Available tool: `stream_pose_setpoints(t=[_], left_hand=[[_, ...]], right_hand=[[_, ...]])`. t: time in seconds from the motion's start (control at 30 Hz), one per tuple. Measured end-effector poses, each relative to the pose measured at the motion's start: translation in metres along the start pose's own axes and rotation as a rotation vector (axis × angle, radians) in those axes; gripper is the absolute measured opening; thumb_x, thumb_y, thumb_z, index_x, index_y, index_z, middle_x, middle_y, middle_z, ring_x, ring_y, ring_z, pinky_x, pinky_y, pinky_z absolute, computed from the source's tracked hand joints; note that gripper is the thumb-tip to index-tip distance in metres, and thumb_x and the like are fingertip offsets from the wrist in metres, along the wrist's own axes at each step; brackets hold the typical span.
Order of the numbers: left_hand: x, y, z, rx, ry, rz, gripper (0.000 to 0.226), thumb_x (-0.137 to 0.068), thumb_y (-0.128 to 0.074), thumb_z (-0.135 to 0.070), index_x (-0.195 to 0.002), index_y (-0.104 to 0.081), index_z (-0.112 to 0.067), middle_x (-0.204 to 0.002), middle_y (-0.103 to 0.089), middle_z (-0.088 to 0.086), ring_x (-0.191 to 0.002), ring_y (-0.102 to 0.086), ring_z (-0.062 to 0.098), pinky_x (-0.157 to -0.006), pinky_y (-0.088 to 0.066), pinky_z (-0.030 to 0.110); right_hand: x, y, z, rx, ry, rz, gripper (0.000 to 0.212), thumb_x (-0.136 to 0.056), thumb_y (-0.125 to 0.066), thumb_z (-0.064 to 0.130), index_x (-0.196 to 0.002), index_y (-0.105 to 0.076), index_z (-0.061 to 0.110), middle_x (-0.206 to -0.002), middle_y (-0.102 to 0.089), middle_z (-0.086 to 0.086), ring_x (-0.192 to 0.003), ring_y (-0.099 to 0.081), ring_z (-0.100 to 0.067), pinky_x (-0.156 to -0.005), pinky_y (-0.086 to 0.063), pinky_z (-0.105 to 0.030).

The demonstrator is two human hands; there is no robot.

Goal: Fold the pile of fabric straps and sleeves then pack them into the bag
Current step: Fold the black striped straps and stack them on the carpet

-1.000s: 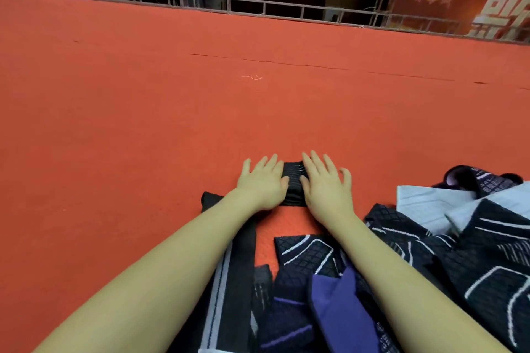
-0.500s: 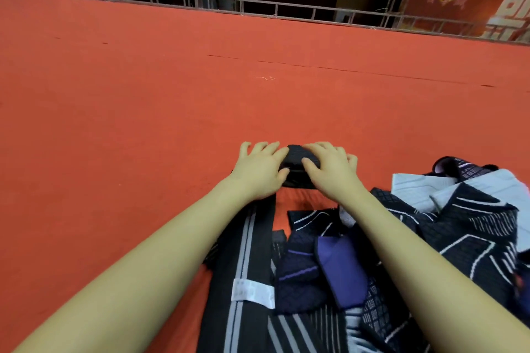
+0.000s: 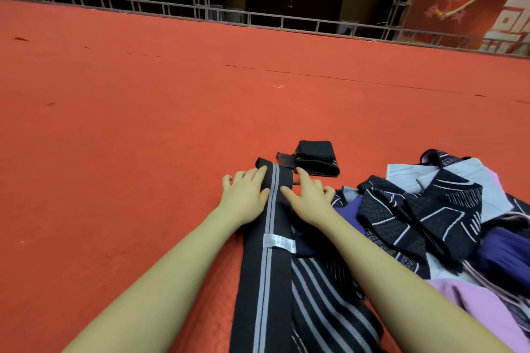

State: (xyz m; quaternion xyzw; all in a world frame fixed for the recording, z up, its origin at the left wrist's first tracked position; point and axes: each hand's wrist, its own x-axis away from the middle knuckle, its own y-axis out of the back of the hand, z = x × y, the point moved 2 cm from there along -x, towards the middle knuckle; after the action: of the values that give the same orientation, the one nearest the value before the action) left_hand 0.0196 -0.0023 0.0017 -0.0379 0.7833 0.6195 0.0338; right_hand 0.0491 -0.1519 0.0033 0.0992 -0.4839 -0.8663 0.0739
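On the red carpet (image 3: pixel 114 152), the left hand (image 3: pixel 246 195) lies flat, fingers straight, pressing the left edge of a long black strap (image 3: pixel 268 252) with grey stripes. The right hand (image 3: pixel 308 198), fingers spread and relaxed, rests on its right edge. Just beyond lies a folded black strap (image 3: pixel 315 157). To the right, a pile of fabric (image 3: pixel 430 218).

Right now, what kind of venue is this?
Likely a stage or event platform, not a home or workshop. The work surface is a wide red-orange carpet, edged at the back by grey metal truss railing, with a red printed banner behind it. The backdrop beyond is dark.
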Motion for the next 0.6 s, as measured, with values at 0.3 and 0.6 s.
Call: stream_pose_setpoints(t=[0.3, 0.6], left_hand=[[-0.011, 0.013, 0.005, 0.027, -0.043, -0.171, 0.053, -0.101, -0.032, -0.042, -0.151, -0.018, -0.03, -0.16, -0.006, -0.003, -0.138, -0.017, 0.027, -0.107, -0.015, 0.043], [0.011, 0.037, -0.02, 0.276, -0.208, -0.3, 0.022, -0.102, -0.036, -0.036, -0.107, -0.054, -0.024, -0.095, -0.051, -0.015, -0.108, -0.043, 0.016, -0.081, -0.014, 0.03]], right_hand=[[0.0, 0.002, 0.012, -0.024, 0.33, -0.419, 0.02, -0.087, -0.064, 0.018, -0.106, -0.069, 0.018, -0.089, -0.064, 0.004, -0.098, -0.052, -0.024, -0.078, -0.012, -0.026], [0.025, 0.039, 0.015, 0.026, 0.488, -0.675, 0.009, -0.081, -0.066, 0.024, -0.085, -0.073, 0.027, -0.078, -0.063, 0.014, -0.088, -0.044, -0.009, -0.075, -0.011, -0.026]])
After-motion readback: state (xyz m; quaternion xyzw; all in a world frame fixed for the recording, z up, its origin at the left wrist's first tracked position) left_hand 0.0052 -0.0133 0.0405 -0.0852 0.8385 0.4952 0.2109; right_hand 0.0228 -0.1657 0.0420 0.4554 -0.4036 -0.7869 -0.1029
